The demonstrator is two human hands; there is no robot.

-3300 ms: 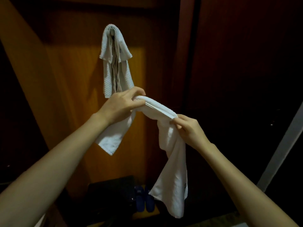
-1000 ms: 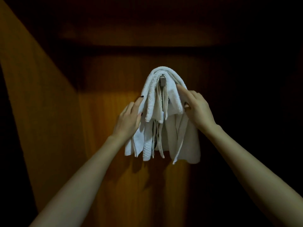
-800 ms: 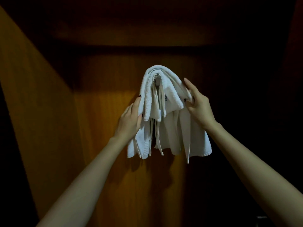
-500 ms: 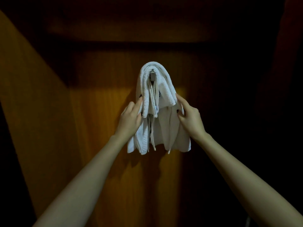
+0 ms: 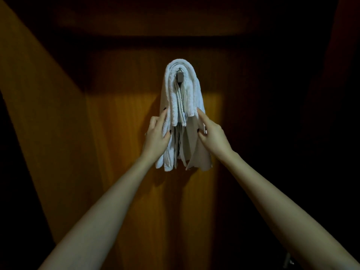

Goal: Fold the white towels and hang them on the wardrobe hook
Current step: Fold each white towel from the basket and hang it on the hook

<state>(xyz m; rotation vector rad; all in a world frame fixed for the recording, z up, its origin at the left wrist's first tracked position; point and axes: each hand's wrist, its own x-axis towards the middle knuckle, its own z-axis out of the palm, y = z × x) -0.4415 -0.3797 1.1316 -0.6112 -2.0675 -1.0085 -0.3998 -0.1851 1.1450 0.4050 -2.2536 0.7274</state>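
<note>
Folded white towels (image 5: 184, 102) hang in layers over a small metal hook (image 5: 180, 77) on the wooden back panel of the wardrobe. My left hand (image 5: 157, 133) rests against the towels' left edge, fingers fairly straight and thumb laid on the cloth. My right hand (image 5: 210, 133) touches the right side, index finger stretched up along the towel, thumb near the fabric. Neither hand plainly grips the cloth. The lower ends of the towels hang loose between my wrists.
The wooden back panel (image 5: 120, 133) is lit in the middle; a slanted wooden side wall (image 5: 39, 114) stands at the left. Dark shadow fills the right side and the top of the wardrobe.
The second towel went from my hands onto the hook over the first. In the last second both hands slid down the towels' sides and the right flap was drawn in closer.
</note>
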